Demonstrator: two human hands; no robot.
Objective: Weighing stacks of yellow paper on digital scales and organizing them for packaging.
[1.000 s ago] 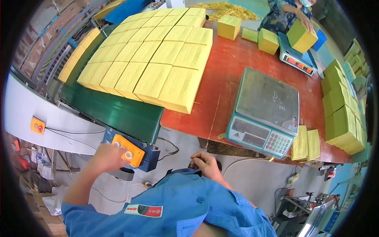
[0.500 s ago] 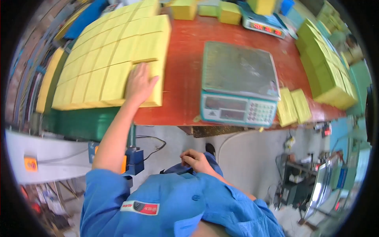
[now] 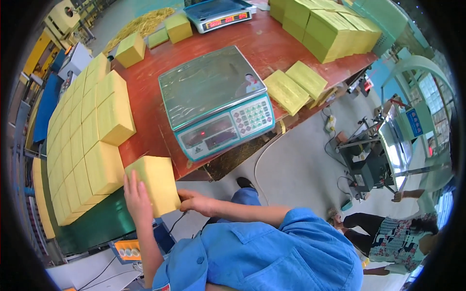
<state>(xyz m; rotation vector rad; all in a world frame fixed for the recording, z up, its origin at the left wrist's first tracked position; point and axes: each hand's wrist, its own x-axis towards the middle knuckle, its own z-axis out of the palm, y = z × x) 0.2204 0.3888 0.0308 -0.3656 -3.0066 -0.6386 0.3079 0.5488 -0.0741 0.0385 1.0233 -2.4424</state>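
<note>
A block-shaped stack of yellow paper (image 3: 155,184) is held between my two hands, tilted, at the front edge of the red table. My left hand (image 3: 138,200) presses against its left side with the fingers stretched upward. At the lower right side, my right hand (image 3: 198,202) grips the stack; some of its fingertips are hidden behind it. Just left of it, rows of similar yellow paper stacks (image 3: 73,150) stand packed together, with a gap in the near row. A teal-and-grey weighing scale (image 3: 208,92) rests on the table to the right of the held stack.
Two thin yellow bundles (image 3: 287,91) lie right of the scale. More stacks (image 3: 327,36) stand at the far right corner. A second scale (image 3: 221,17) and small blocks (image 3: 178,28) sit at the back. A person (image 3: 398,242) is at the lower right.
A yellow paper stack has left the near row and is now between both hands at the table's edge. My right hand has come up to it. The view has turned.
</note>
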